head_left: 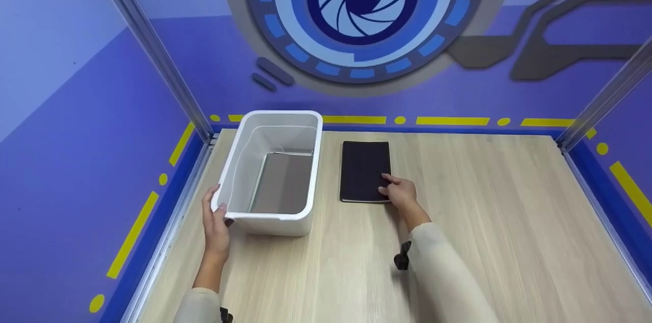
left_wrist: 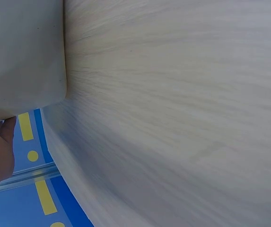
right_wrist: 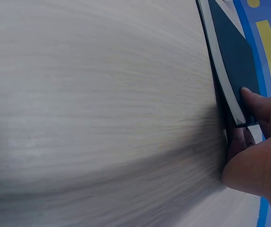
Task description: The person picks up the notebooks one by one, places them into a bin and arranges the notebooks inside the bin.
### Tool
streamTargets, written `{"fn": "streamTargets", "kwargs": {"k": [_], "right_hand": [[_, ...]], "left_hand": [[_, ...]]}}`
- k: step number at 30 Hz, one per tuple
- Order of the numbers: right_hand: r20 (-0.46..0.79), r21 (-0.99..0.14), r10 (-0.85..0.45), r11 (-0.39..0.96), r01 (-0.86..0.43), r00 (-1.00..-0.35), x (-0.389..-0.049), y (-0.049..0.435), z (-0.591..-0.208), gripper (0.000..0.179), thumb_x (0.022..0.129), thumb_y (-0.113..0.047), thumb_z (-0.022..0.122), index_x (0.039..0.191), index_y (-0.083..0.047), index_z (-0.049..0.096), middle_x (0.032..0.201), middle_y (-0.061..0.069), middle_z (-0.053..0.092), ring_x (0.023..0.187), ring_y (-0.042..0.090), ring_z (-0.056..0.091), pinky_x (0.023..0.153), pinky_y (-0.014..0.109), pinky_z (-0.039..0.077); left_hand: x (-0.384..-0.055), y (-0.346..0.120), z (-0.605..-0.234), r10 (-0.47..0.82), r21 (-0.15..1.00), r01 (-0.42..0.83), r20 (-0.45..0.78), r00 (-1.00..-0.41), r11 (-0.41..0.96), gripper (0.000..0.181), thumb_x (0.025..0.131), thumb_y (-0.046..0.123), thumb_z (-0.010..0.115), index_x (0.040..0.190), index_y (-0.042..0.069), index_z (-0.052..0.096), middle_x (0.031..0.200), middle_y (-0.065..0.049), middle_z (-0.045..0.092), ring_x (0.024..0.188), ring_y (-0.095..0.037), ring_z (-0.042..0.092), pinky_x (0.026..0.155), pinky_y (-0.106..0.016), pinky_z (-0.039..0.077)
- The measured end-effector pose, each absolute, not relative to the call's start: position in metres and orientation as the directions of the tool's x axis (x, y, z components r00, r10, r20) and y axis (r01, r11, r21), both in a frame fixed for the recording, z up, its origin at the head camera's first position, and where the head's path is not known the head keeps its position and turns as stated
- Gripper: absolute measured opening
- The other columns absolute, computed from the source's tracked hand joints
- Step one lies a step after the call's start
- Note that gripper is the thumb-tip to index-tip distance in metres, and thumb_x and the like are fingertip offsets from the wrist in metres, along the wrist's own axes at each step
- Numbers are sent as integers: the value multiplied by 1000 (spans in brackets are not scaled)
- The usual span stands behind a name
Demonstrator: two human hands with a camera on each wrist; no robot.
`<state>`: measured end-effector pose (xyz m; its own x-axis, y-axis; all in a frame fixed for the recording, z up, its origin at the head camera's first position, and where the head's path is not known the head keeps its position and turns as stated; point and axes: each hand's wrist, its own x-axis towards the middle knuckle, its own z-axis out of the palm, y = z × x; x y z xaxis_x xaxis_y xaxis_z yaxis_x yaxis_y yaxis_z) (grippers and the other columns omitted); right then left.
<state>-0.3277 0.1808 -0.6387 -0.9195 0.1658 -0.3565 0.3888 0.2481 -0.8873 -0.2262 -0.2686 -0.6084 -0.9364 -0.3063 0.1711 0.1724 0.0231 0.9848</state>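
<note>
A black-covered notebook (head_left: 364, 170) lies on the wooden table, right of a white plastic bin (head_left: 277, 226). My right hand (head_left: 401, 193) pinches the notebook at its near right corner. In the right wrist view the thumb (right_wrist: 253, 101) presses on the cover, with fingers under the edge, and that corner is slightly raised. My left hand (head_left: 216, 226) grips the bin's near left corner, thumb over the rim and fingers along the outside wall. At the bottom of the bin is a flat grey-brown rectangular thing (head_left: 282, 183) with a pale edge; its kind is unclear.
The wooden table (head_left: 509, 211) is bounded by blue-purple panels (head_left: 193, 58) with yellow marks at the back and sides. Metal posts (head_left: 158, 58) stand at the back corners. The bin stands near the back left corner. Small black devices (head_left: 402, 256) sit at both wrists.
</note>
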Motion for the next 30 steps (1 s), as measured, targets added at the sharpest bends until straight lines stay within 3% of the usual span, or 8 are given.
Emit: {"fn": "streamTargets", "kwargs": {"k": [17, 26, 30], "right_hand": [[-363, -877, 160, 274, 394, -918, -331, 184, -641, 52, 103, -8, 63, 154, -13, 57, 169, 17, 41, 163, 37, 30, 133, 48, 25], [-382, -876, 151, 254, 410, -912, -330, 181, -643, 53, 103, -7, 63, 155, -15, 56, 171, 16, 39, 164, 36, 28, 133, 48, 25], [-379, -878, 161, 248, 409, -911, -330, 181, -644, 53, 103, -6, 62, 155, -14, 56, 171, 17, 39, 163, 37, 30, 132, 49, 26]], "left_hand": [[-223, -269, -604, -301, 983, 180, 183, -936, 38, 49, 111, 20, 36, 160, 15, 39, 143, 3, 54, 125, -18, 57, 99, -25, 47], [-219, -269, -603, -275, 986, 166, 167, -947, 26, 50, 113, 25, 37, 163, 20, 37, 148, -3, 51, 132, -27, 54, 101, -27, 47], [-218, -270, -604, -268, 986, 159, 167, -949, 52, 51, 113, 27, 36, 165, 22, 36, 158, -1, 46, 140, -22, 48, 111, -27, 40]]}}
